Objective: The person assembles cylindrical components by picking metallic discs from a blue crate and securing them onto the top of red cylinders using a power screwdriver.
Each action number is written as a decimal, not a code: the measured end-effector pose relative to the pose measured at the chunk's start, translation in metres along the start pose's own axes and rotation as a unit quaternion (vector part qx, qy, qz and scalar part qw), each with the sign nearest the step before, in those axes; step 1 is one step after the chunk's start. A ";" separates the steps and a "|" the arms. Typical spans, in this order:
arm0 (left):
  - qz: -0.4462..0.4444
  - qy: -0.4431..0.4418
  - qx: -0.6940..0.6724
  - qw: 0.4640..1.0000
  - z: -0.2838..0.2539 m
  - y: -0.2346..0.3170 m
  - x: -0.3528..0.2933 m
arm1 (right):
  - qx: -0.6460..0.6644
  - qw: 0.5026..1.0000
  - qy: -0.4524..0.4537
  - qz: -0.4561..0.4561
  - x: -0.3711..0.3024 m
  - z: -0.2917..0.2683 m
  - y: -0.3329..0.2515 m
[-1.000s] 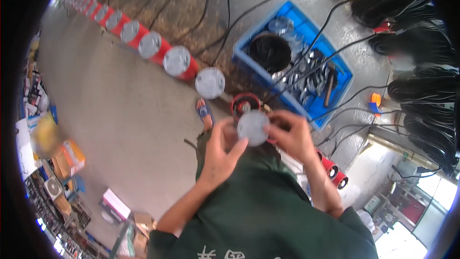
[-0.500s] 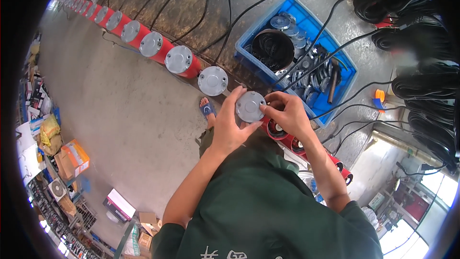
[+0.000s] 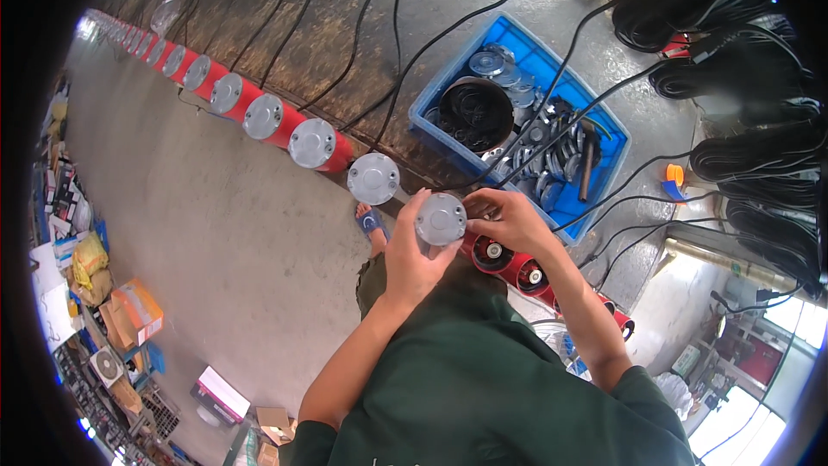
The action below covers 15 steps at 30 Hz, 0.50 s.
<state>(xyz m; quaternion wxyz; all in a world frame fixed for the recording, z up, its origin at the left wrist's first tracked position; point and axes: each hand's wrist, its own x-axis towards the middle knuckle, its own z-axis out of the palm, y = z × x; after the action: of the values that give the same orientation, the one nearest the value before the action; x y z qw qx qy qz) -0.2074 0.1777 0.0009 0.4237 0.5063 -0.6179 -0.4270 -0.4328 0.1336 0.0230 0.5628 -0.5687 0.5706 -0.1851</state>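
A round grey metal end cap with small screw holes faces up in front of me. My left hand curls around its left and near edges, thumb and fingers gripping the rim. At the cap's right edge is my right hand, its thumb and fingers closed in a pinch; whatever lies between them is hidden. Just beyond, to the left, sits another metal cap. Farther along the row, similar caps top red cylinders. Right of the held cap, a red cylinder shows an uncovered end with a pale round centre.
A blue bin on the metal bench holds loose metal caps, a dark round pot and a hammer-like handle. Black cables cross the bench. Cable coils lie at the right. Cartons line the left floor edge.
The view has shifted a little, so the bench and bin appear lower. My right thumb has moved off the cap's face to its right edge. The left hand keeps its grip.
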 end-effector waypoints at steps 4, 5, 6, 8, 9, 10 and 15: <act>0.003 -0.001 0.022 1.000 0.001 -0.001 -0.001 | 0.030 0.999 0.003 0.020 0.002 0.002 0.009; 0.002 -0.002 0.031 1.000 0.001 -0.001 -0.001 | 0.043 0.999 0.002 0.017 0.002 0.003 0.010; 0.001 -0.003 0.042 0.999 0.001 -0.001 -0.001 | 0.047 0.999 0.005 0.022 0.003 0.003 0.011; 0.004 -0.002 0.059 0.998 0.001 0.001 0.000 | 0.056 0.998 0.005 0.034 0.003 0.003 0.013; 0.008 0.001 0.065 0.998 0.001 0.001 0.000 | 0.069 0.997 0.001 0.044 0.003 0.003 0.014; 0.011 0.004 0.071 0.997 0.001 0.001 0.001 | 0.066 0.997 0.003 0.039 0.004 0.003 0.015; 0.017 0.009 0.082 0.996 0.003 -0.002 -0.001 | 0.094 0.994 -0.011 0.048 0.005 0.003 0.025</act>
<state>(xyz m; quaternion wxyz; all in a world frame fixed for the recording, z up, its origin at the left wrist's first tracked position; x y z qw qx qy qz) -0.2092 0.1784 -0.0017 0.3931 0.5324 -0.6559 -0.3630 -0.4396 0.1380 -0.0011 0.6283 -0.4874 0.5710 -0.2041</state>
